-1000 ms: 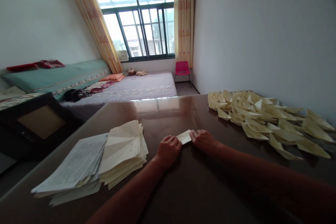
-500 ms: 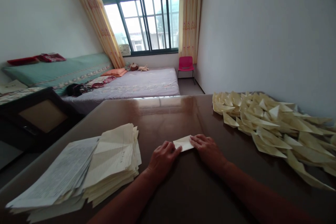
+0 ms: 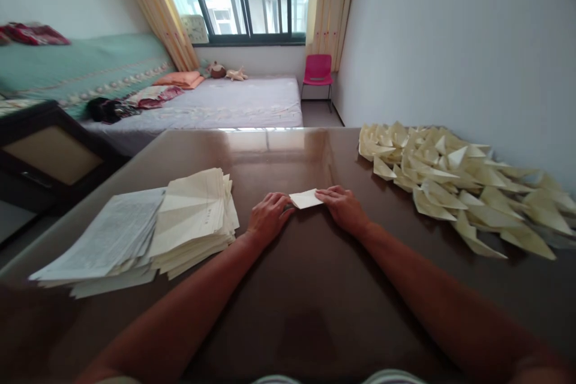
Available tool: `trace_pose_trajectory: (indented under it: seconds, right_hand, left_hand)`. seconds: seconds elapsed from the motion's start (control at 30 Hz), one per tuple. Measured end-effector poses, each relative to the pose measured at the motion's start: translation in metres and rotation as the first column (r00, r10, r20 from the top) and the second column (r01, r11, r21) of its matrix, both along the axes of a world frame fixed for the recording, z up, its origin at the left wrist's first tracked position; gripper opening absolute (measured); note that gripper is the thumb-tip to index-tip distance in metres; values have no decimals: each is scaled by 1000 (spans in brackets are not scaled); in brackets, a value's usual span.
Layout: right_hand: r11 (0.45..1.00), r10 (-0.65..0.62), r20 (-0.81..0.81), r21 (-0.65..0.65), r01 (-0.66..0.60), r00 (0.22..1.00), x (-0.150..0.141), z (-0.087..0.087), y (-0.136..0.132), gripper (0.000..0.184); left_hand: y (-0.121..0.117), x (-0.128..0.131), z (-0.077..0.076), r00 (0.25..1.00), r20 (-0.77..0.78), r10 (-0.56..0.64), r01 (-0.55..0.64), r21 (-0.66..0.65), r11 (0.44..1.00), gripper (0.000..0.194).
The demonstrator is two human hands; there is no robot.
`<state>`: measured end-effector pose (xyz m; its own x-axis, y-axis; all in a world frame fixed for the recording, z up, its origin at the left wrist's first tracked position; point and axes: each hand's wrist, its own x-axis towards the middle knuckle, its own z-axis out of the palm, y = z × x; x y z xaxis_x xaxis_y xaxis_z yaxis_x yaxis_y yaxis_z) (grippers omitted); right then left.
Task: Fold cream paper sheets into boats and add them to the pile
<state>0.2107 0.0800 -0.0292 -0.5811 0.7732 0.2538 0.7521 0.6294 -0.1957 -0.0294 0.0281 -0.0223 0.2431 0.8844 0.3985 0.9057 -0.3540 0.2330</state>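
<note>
A small cream piece of folded paper [image 3: 306,198] lies on the brown tabletop between my two hands. My left hand [image 3: 269,216] is closed at its left end, with the thumb at the near corner and the fingers curled behind. On the right end rest the fingers of my right hand [image 3: 344,209], pressed together over the edge with the thumb hidden beneath. The paper looks flat, with a fold along it. Left of my left hand stands a stack of cream paper sheets [image 3: 191,210], creased across the top sheet.
White printed sheets [image 3: 117,222] lie beside the cream stack. A heap of folded paper boats [image 3: 450,168] covers the right of the glossy table [image 3: 288,294]. Beyond the table are a bed [image 3: 243,102] and a pink chair [image 3: 318,69]; a dark cabinet [image 3: 54,144] stands at left.
The camera view has tilted downward, so everything sits higher in the picture and more of my forearms shows. Both hands remain at the folded paper's two ends.
</note>
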Motion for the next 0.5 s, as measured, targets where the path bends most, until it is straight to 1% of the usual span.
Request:
trace_pose_trajectory:
  seconds: [0.07,0.17,0.23,0.3,0.4,0.5]
  right_hand:
    - [1000,15,5,6,-15,1000,0,-1,-1,36]
    - [1000,27,19,11,-27,999,0,-1,-2,36]
    - [1000,27,23,12,-27,999,0,-1,-2,37]
    - [999,35,16,12,-35,999,0,0,-3,38]
    - [997,76,-5,6,-76,997,1,2,-4,41]
    - [994,109,-32,-8,-109,994,0,2,-4,47]
  left_hand:
    - [-1,0,1,1000,-4,-24,25,57,998,21]
    - [-1,1,1,994,-35,-104,107,112,988,22]
    - [-1,2,1,986,-58,-158,163,116,980,23]
    - [-1,2,1,980,-67,-188,195,106,975,25]
    - [-1,2,1,969,-73,-238,243,87,966,26]
    - [0,3,0,949,-130,-289,301,90,949,26]
